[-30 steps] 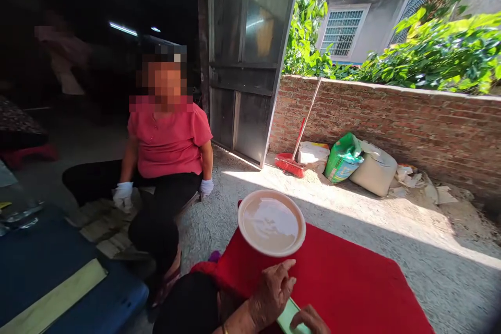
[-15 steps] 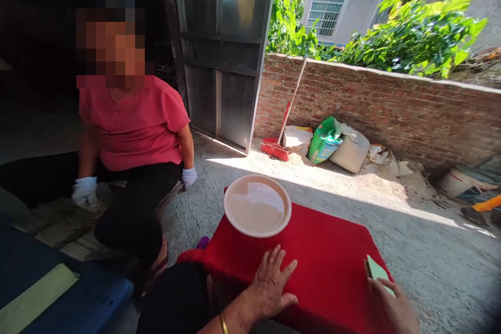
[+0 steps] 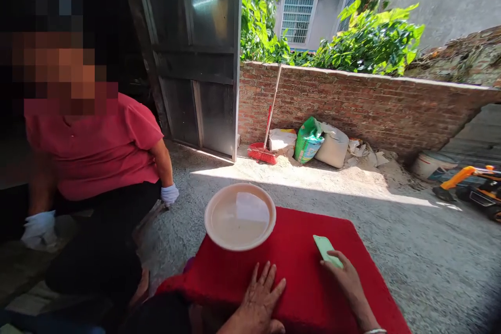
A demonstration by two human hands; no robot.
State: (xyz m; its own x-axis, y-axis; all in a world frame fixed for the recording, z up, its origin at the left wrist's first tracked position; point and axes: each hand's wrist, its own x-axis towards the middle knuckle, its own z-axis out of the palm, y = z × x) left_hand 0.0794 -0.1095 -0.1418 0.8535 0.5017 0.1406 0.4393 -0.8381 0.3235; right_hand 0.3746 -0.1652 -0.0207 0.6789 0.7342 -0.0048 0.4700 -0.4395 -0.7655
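Note:
My left hand (image 3: 260,297) lies flat with fingers spread on a red cloth (image 3: 301,284) covering a low table. My right hand (image 3: 344,276) grips a flat, light green piece (image 3: 326,250) by its near end, on or just over the right part of the cloth. Its underside is hidden, so I cannot tell its exact kind. Just beyond my left fingers, a pale pink basin (image 3: 240,244) of slightly cloudy water sits on the table's far left corner.
A person in a red top (image 3: 105,162) and white gloves sits at the left. Behind are an open metal door (image 3: 195,62), a red broom and dustpan (image 3: 262,154), a green sack (image 3: 309,141) and a brick wall (image 3: 364,104). A toy digger (image 3: 477,193) stands at right.
My view has swung right, so the seated person appears farther left. My right hand has moved inward from the table's right edge with the light green piece. My left hand stays flat on the cloth.

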